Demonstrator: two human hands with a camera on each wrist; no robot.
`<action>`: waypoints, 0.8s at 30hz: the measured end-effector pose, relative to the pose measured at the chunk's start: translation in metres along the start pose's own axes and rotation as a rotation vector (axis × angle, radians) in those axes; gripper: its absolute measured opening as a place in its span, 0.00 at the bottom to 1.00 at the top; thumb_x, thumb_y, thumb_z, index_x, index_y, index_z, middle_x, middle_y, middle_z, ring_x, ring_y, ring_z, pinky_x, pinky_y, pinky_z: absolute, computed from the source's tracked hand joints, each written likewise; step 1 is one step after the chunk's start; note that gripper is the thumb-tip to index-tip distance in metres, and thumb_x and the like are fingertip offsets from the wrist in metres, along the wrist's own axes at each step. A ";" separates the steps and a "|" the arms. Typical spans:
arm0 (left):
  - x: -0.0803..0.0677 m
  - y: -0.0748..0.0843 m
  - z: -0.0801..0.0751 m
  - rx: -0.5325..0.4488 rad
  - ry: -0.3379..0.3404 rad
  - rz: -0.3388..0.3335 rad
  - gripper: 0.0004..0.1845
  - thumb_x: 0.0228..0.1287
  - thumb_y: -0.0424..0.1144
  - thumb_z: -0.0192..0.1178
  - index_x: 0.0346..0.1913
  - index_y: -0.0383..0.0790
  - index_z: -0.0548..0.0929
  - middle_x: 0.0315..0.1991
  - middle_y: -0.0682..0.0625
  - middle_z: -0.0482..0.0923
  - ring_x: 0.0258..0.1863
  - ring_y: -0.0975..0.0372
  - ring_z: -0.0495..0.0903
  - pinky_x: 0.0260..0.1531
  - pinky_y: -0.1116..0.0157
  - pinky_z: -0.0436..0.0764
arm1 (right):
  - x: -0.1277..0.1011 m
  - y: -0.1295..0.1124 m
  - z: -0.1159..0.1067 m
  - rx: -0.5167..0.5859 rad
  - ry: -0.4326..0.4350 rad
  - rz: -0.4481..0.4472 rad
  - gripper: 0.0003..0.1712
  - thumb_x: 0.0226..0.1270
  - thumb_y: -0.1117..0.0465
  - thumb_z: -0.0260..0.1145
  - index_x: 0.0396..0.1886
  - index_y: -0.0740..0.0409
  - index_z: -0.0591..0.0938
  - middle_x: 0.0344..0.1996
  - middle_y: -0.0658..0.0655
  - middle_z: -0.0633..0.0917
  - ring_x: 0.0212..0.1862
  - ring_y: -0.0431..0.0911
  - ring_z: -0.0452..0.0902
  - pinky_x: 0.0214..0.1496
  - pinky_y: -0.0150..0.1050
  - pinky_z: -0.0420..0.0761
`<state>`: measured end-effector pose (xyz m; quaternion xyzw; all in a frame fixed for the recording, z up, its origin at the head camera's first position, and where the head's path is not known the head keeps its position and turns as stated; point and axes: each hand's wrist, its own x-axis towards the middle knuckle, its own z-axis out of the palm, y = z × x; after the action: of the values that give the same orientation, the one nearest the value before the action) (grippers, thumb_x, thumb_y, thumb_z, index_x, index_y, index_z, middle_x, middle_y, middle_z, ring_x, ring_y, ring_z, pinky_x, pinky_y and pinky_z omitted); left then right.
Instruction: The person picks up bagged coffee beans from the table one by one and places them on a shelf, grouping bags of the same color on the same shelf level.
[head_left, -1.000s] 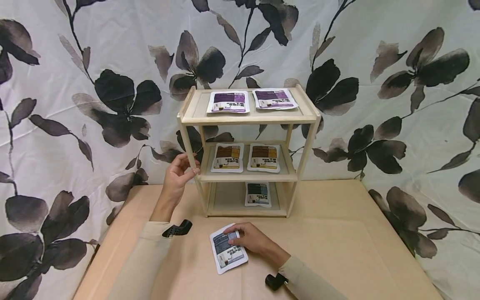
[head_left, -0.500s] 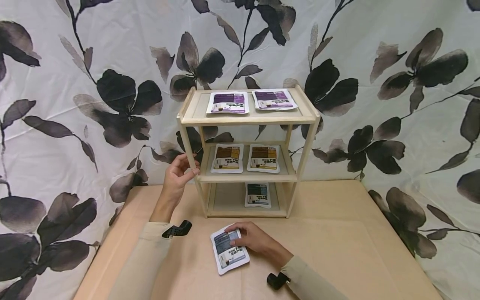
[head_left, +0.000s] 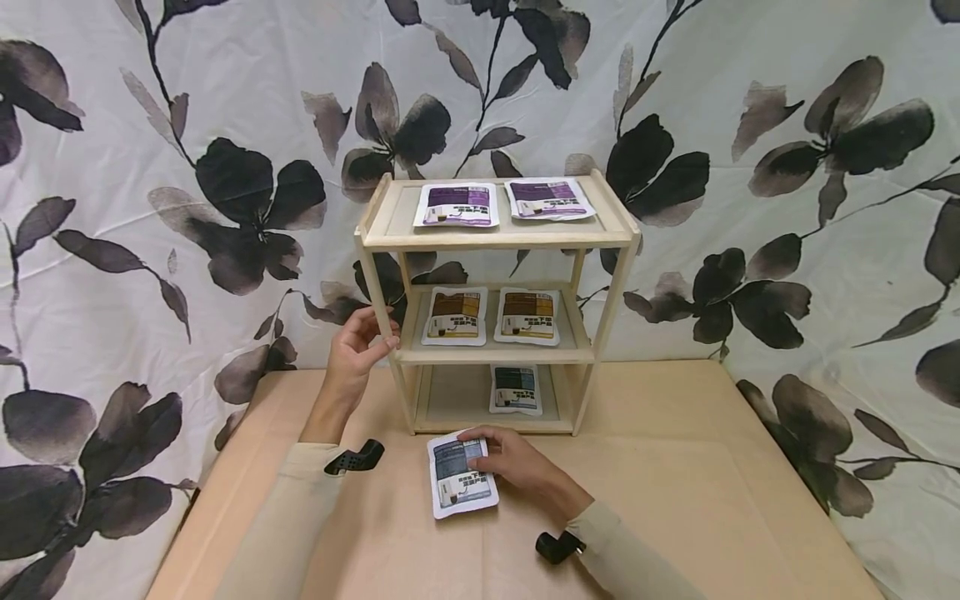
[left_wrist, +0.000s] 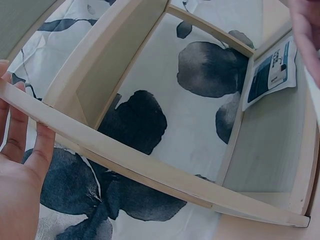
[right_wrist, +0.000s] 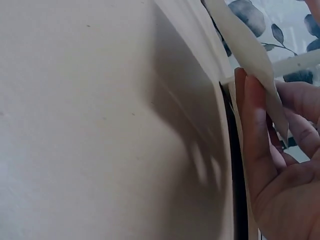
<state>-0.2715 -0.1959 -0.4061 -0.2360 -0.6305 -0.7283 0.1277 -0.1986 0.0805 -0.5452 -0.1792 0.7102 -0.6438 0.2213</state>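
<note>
My left hand holds the left front post of a small three-tier wooden shelf; in the left wrist view its fingers curl behind that post. My right hand pinches a white pouch with a dark blue-grey label by its right side, thumb on the front. The pouch is tilted, just in front of the bottom tier. In the right wrist view only the pouch's pale edge shows between thumb and fingers. Another blue-grey pouch lies on the right of the bottom tier.
Two brown-labelled pouches, a left one and a right one, lie on the middle tier. On top lie two purple-labelled pouches, left and right. Behind the beige table hangs a floral cloth.
My right hand has moved the pouch forward and up, closer to the bottom tier, and turned it a little straighter. The left hand stays on the post.
</note>
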 end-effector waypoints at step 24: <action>0.000 -0.001 0.000 -0.033 0.006 0.002 0.22 0.62 0.17 0.62 0.58 0.34 0.79 0.44 0.43 0.80 0.46 0.57 0.79 0.48 0.69 0.82 | 0.017 -0.020 -0.035 -0.050 0.151 0.019 0.30 0.71 0.63 0.68 0.71 0.58 0.73 0.52 0.65 0.85 0.45 0.49 0.85 0.44 0.43 0.85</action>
<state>-0.2722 -0.1956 -0.4071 -0.2367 -0.6179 -0.7390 0.1266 -0.2323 0.0985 -0.5246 -0.1289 0.7425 -0.6353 0.1687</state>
